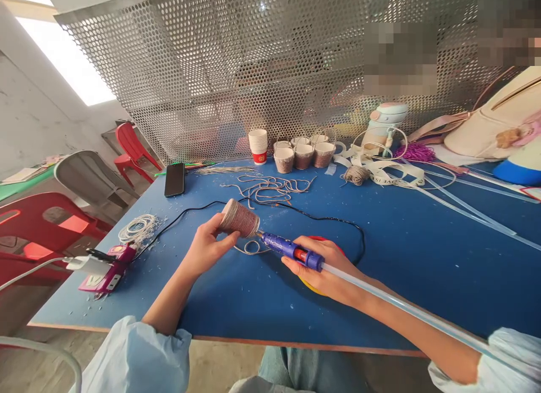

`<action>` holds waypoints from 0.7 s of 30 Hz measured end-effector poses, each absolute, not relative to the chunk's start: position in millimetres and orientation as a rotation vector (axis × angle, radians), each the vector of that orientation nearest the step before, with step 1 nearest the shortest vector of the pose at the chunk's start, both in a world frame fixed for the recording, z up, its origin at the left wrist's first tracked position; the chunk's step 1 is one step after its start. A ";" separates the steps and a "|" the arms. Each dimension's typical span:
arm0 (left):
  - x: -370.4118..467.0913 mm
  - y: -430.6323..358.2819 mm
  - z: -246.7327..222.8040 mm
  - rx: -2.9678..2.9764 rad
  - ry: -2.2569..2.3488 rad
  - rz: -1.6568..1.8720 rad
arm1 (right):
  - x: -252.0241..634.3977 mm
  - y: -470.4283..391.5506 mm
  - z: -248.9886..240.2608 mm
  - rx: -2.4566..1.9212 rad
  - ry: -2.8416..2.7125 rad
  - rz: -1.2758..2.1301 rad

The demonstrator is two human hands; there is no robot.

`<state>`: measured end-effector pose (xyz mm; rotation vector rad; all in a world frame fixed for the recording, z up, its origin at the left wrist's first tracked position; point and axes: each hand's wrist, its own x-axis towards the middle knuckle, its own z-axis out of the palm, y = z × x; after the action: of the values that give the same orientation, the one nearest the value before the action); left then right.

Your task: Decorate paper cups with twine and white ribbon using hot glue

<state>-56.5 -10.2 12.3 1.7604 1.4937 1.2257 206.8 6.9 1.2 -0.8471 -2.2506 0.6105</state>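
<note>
Fingers [214,223] of the left hand [202,253]: curled tight round the wrapped cup [240,219], steadying it from the left!
Wrapped cup: tilted over, seemingly held up off the blue table [422,241], bands of cord running round its side.
Nozzle [260,234]: right up at the cup's near right end; touching or just short of it, I can't tell.
Glue gun [281,245]: gripped in the right hand [338,272], long glue stick [380,294] trailing back over the forearm.
Danger: if that tip is hot, a slip of the cup could swing it onto the left thumb [229,243]; a snagged black cable [321,217] could jerk the aim; too hard a squeeze could dent the cup.
Cup to fingers: its left part sits inside the grasp, the right end pokes out beyond the fingertips, toward the gun.
Cord loop [252,247]: just below the cup, near the nozzle.
Farther out: loose twine [274,187], then cord-covered cups [303,157] grouped beside a paper-cup stack [258,142].
</note>
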 end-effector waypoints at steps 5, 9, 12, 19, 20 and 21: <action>-54.2 -9.5 13.1 1.735 1.512 1.226 | 208.4 5.9 -0.4 -0.840 -2.279 0.546; -52.2 -10.6 15.8 1.717 1.514 1.228 | 208.9 4.8 1.8 -0.820 -2.294 0.552; -50.8 -11.2 18.2 1.706 1.516 1.238 | 208.9 5.3 2.1 -0.818 -2.273 0.514; -50.4 -10.8 17.3 1.687 1.492 1.258 | 208.3 3.9 0.1 -0.761 -2.290 0.533; -50.5 -11.0 16.8 1.686 1.494 1.261 | 208.4 3.6 0.0 -0.760 -2.293 0.531; -50.6 -11.1 16.4 1.685 1.495 1.262 | 208.5 3.4 0.0 -0.760 -2.297 0.526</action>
<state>-50.6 -11.1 16.4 1.6849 1.4949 1.2625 208.5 3.4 0.0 -0.7600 -2.2967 0.5258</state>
